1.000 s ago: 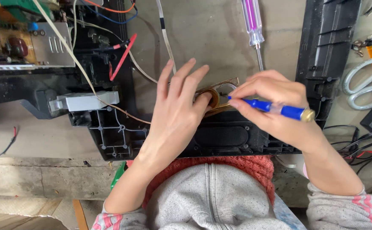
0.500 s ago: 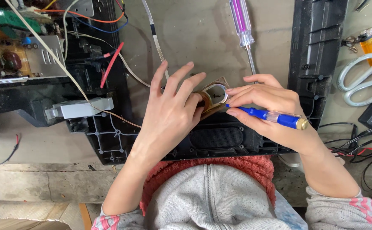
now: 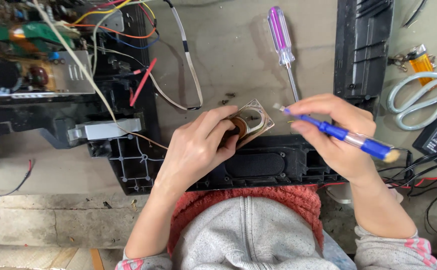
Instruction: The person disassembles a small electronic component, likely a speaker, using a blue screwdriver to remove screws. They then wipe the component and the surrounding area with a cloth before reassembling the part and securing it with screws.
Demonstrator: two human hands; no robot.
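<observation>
Now small oval speaker (image 3: 251, 122), metal frame, tilted in left hand (image 3: 198, 147).

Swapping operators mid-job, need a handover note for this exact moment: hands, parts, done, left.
Left hand: grip on the small speaker driver, tilted up off the black plastic housing.
Right hand: grip on a blue-handled tool, tip beside the driver's frame, not touching it.
Purple screwdriver lies on the bench above the driver; scissors and an orange lighter lie to the right. Circuit board with loose wires is at top left.
Done: driver is out of the housing.
Left: driver not set back; whether its leads are attached cannot be told.
</observation>
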